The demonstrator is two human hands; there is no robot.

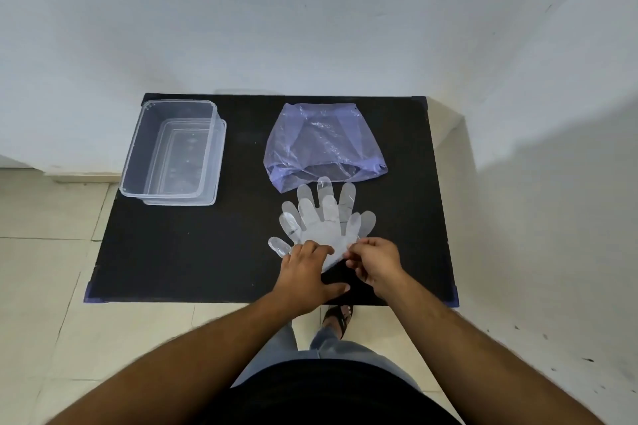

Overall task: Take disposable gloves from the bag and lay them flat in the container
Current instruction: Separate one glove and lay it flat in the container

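**Entry: glove stack at near table edge, container not yet loaded**

Item: stack of thin, clear plastic disposable gloves (319, 217), lying flat on the black rectangular table (193, 252), cuffs toward the person, fingers fanned toward the crumpled translucent purple plastic bag (322, 145) just beyond them. Long axis: near to far.

Left hand (305, 276): palm down, fingers spread, pressing the cuff end of the stack.

Right hand (374, 260): thumb and fingertips narrowed to a pinch on the cuff edge, seemingly peeling one layer; how many layers it holds cannot be told.

Destination: clear rectangular plastic container (172, 152), far left, well apart from the gloves, with nothing visible inside. It lies on the left hand's side, so a carry would run leftward and away.
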